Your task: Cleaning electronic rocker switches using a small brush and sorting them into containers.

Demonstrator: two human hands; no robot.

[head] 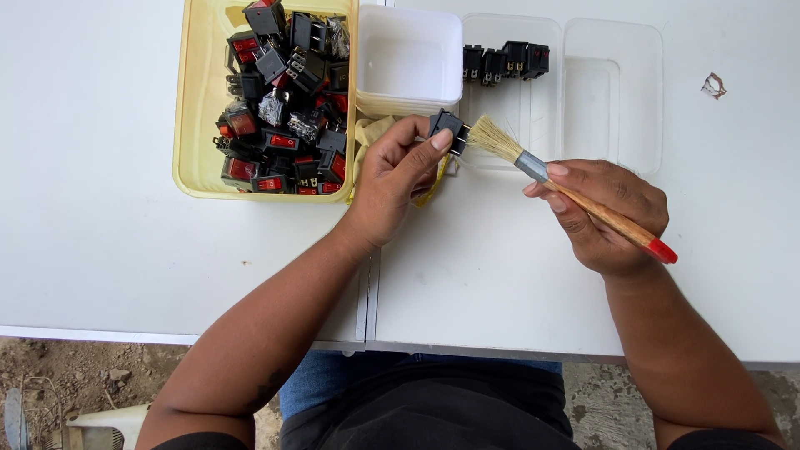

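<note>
**One switch brushed, four set aside**

A yellow bin [193, 125] held too many switches to count. The left hand [392, 179] pinched one black switch [448, 129]; the right hand [604, 212] gripped one brush [575, 193]. Four switches [505, 61] lay in the far clear tray [612, 92].

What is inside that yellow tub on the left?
The yellow tub holds a heap of black rocker switches, many with red buttons. Its bottom under the heap is covered.

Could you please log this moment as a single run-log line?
left hand: holds black switch | right hand: holds brush, bristles on switch | yellow tray: full of switches | clear tray: four switches
</note>
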